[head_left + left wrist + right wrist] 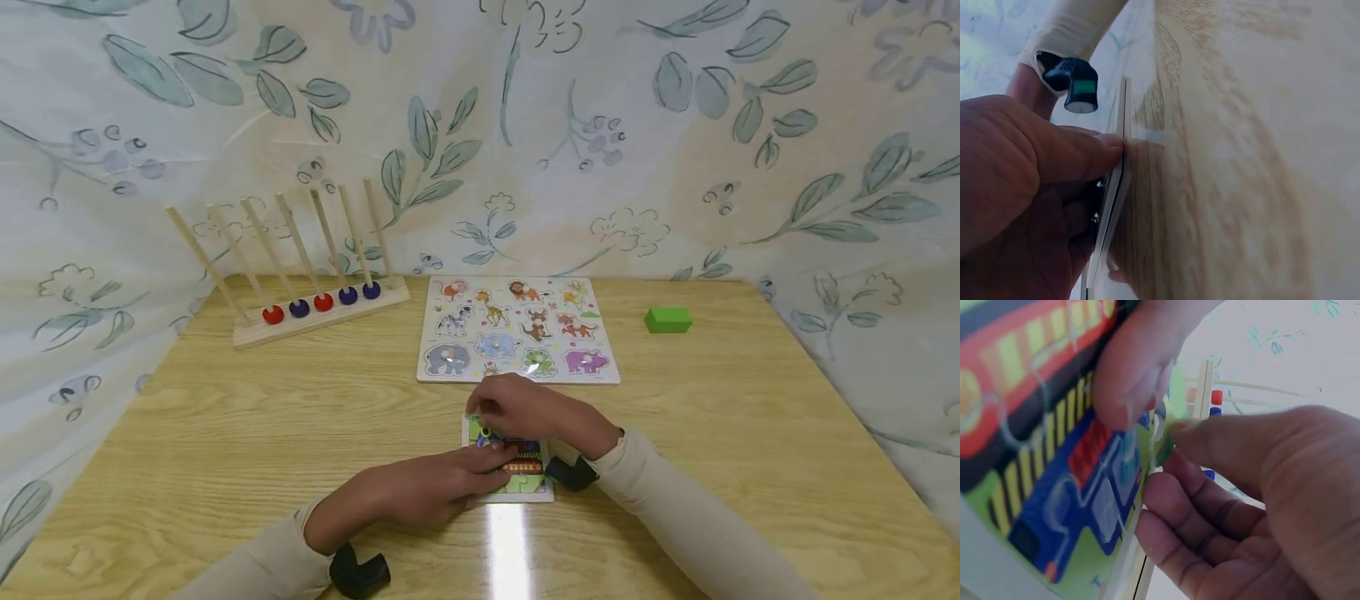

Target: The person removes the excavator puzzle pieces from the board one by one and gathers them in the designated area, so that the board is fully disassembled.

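A small jigsaw puzzle [531, 483] in a white-edged tray lies near the front middle of the table, with a colourful vehicle picture. My left hand [427, 486] rests across it, fingers extended over the picture; in the left wrist view the thumb touches the tray's edge [1116, 187]. At the puzzle's far left corner, my right hand [521, 408] pinches a green puzzle piece [1164, 442] between thumb and fingers. That piece stands slightly tilted from the picture in the right wrist view. The hands partly hide the puzzle.
Behind the puzzle lies an animal peg board [517, 333]. A wooden rack [322, 312] with upright rods and red and blue beads stands at the back left. On the right sits a green block [668, 320]. Patterned cloth [480, 133] hangs behind the table [262, 433].
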A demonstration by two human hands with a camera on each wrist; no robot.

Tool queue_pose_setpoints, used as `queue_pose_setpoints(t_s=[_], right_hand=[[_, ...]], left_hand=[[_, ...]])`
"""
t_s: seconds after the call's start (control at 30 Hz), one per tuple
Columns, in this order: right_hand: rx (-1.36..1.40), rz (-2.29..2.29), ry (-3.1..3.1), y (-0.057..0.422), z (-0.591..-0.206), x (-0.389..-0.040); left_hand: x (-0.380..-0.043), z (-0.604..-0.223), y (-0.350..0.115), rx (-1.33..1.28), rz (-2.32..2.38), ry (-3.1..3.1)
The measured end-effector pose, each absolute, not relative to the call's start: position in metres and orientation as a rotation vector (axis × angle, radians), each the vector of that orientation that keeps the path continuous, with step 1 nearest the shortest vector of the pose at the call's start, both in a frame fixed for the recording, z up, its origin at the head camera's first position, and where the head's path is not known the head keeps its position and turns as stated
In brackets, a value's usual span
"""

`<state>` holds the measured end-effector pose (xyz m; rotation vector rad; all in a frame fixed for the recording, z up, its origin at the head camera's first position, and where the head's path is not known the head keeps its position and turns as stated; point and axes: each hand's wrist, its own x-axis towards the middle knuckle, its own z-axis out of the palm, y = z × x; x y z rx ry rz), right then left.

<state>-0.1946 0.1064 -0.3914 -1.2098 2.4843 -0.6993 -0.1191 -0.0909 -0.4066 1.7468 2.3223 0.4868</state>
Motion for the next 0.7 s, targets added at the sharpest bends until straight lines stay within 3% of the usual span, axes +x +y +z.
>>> queue_pose_setpoints(t_s=[0.37,0.7], right_hand=[[-1.291,-0.809,2.481,0.11,-0.391,-0.193],[-1.112,-1.027,2.378,0.12,-0.389,-0.197]], left_hand=[[-0.117,-0.402,-0.089,1.675,0.492,2.303],[-0.117,-0.398,-0.091,1.626,0.479,2.316]])
